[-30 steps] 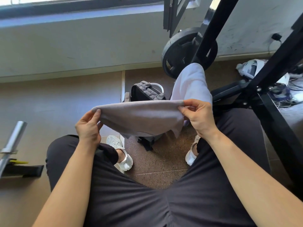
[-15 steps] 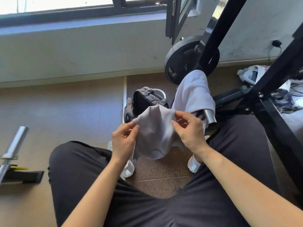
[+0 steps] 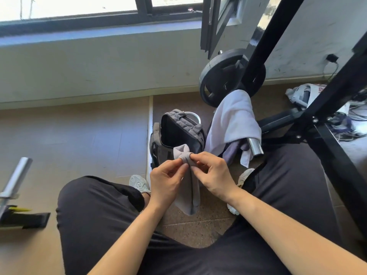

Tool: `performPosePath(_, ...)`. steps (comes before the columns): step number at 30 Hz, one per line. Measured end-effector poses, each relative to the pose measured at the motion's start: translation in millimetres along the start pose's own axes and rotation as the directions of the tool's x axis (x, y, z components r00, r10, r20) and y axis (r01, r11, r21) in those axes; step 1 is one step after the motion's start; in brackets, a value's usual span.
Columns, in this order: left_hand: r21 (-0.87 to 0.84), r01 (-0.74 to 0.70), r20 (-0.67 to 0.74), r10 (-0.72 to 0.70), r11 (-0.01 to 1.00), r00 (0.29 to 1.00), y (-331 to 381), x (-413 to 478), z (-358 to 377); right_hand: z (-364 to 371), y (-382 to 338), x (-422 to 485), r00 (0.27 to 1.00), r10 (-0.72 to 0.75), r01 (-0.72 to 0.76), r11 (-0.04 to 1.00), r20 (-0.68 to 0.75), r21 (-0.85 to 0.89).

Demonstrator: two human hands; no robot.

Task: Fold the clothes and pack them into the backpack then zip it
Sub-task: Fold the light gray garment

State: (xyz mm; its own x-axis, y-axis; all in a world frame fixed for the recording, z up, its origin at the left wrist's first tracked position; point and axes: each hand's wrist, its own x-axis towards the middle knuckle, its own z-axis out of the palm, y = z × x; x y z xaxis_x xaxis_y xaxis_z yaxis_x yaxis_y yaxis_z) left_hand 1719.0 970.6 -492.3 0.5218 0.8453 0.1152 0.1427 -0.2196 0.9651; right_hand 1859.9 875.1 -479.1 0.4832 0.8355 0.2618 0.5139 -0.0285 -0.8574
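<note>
I sit with my knees apart. My left hand (image 3: 167, 179) and my right hand (image 3: 213, 175) meet in front of me, both pinching the top edge of a grey cloth (image 3: 190, 195) folded in half, which hangs down between them. Just beyond, a grey backpack (image 3: 178, 133) stands on the floor between my feet with its top unzipped and its dark inside showing. A white garment (image 3: 234, 124) is draped over a chrome barbell end (image 3: 255, 147) to the right of the backpack, with a bit of lilac fabric (image 3: 231, 151) under it.
A black weight plate (image 3: 224, 76) and black rack frame (image 3: 327, 100) stand at the right. Another barbell end (image 3: 16, 175) on a stand is at the left. A bag and cables (image 3: 303, 94) lie far right. A wall and window run behind.
My hands came together from wide apart, folding the spread grey cloth in half so it now hangs narrow. The view tilted up a little.
</note>
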Motion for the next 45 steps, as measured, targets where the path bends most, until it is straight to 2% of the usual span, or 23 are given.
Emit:
performPosePath(2, 0.014, 0.000, -0.048, 0.001, 1.000, 0.999, 2.1, -1.6, 1.8, 0.0, 0.0, 0.1, 0.998, -0.015, 0.014, 1.000, -0.059, -0.020)
performPosePath(5, 0.023, -0.004, -0.044, 0.005, 1.000, 0.999, 5.7, -2.7, 2.7, -0.5, -2.2, -0.5, 1.000, -0.027, 0.026, 1.000, -0.016, -0.016)
performPosePath(8, -0.037, 0.000, 0.023, 0.001, 0.999, 1.000, 11.2, -4.5, 1.4, 0.5, -2.1, -0.5, 0.999, 0.005, -0.005, 1.000, 0.036, 0.000)
performPosePath(11, -0.109, 0.012, 0.121, 0.001, 0.994, 0.993, 13.8, -8.3, 2.7, 2.0, -0.4, -0.5, 1.000, 0.016, -0.016, 1.000, 0.017, -0.002)
performPosePath(15, -0.157, -0.011, 0.157, 0.036, 0.988, 0.987, 7.3, -5.9, -0.4, -1.4, -1.8, 1.1, 0.995, 0.095, -0.098, 0.993, 0.037, 0.073)
performPosePath(18, -0.151, -0.052, 0.102, 0.068, 0.987, 0.992, 7.9, -3.0, -6.6, -7.2, -2.0, 5.5, 0.981, 0.178, -0.189, 0.966, 0.079, 0.173)
performPosePath(22, -0.150, 0.036, -0.094, -0.050, 0.988, 0.994, 13.4, 5.6, -17.9, -18.8, 5.1, 10.4, 0.962, 0.257, -0.272, 0.924, 0.088, 0.269)
performPosePath(23, -0.119, 0.076, -0.075, -0.085, 0.990, 0.994, 12.0, 10.5, -23.7, -23.7, 7.0, 11.4, 0.956, 0.271, -0.293, 0.904, 0.112, 0.311)
performPosePath(25, -0.049, 0.153, 0.096, -0.148, 0.987, 0.984, 5.1, 19.5, -36.2, -34.0, 10.2, 12.8, 0.945, 0.286, -0.326, 0.858, 0.158, 0.398)
performPosePath(28, 0.060, 0.208, 0.381, -0.215, 0.976, 0.899, -5.5, 24.4, -46.2, -49.0, 8.9, 13.9, 0.936, 0.277, -0.352, 0.775, 0.218, 0.525)
performPosePath(33, 0.128, 0.282, 0.452, -0.309, 0.951, 0.837, -5.6, 25.6, -35.0, -68.6, 4.3, 15.1, 0.903, 0.227, -0.407, 0.720, 0.364, 0.562)
performPosePath(38, 0.019, 0.282, 0.546, -0.247, 0.959, 0.800, -4.3, 28.1, -23.5, -73.3, 3.6, 14.5, 0.855, 0.215, -0.472, 0.701, 0.473, 0.534)
performPosePath(41, -0.048, 0.254, 0.505, -0.196, 0.966, 0.841, -2.2, 26.7, -20.0, -74.9, 4.9, 15.3, 0.863, 0.240, -0.467, 0.715, 0.445, 0.520)
performPosePath(45, -0.161, 0.220, 0.291, -0.166, 0.962, 0.942, 5.2, 22.3, -23.3, -71.5, 12.4, 19.8, 0.897, 0.373, -0.443, 0.741, 0.239, 0.505)
